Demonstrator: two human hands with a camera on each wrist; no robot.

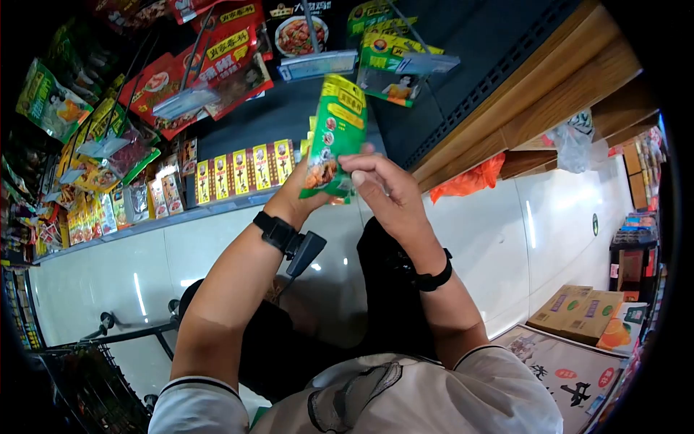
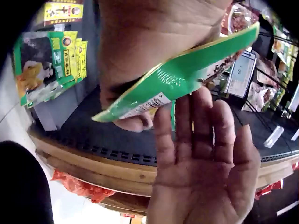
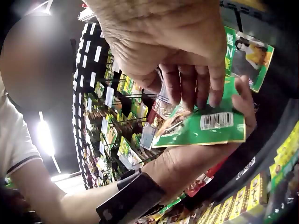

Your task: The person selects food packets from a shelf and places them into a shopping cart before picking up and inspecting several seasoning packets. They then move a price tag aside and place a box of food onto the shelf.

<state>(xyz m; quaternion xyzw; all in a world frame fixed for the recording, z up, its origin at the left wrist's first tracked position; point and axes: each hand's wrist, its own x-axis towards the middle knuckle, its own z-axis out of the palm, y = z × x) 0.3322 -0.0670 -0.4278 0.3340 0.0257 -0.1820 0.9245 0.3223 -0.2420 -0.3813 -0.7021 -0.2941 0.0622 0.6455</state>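
A green-and-yellow seasoning packet (image 1: 343, 134) with a food picture stands upright in front of the lower shelf. My left hand (image 1: 295, 194) grips it from behind near its lower end, its fingers partly hidden by the packet. In the right wrist view, left-hand fingertips wrap over the packet's edge beside a white barcode label (image 3: 217, 121). My right hand (image 1: 394, 194) is at the packet's right side, its fingers extended and fingertips right at the surface. Seen in the left wrist view, the right palm (image 2: 198, 186) faces up with fingers spread slightly apart.
Hanging red packets (image 1: 224, 69) and green packets (image 1: 394, 69) fill hooks above. Yellow boxes (image 1: 242, 172) line the lower shelf. A wooden shelf edge (image 1: 535, 87) runs along the right, with a red plastic bag (image 1: 470, 177) below it. A black cart (image 1: 101, 369) stands at lower left.
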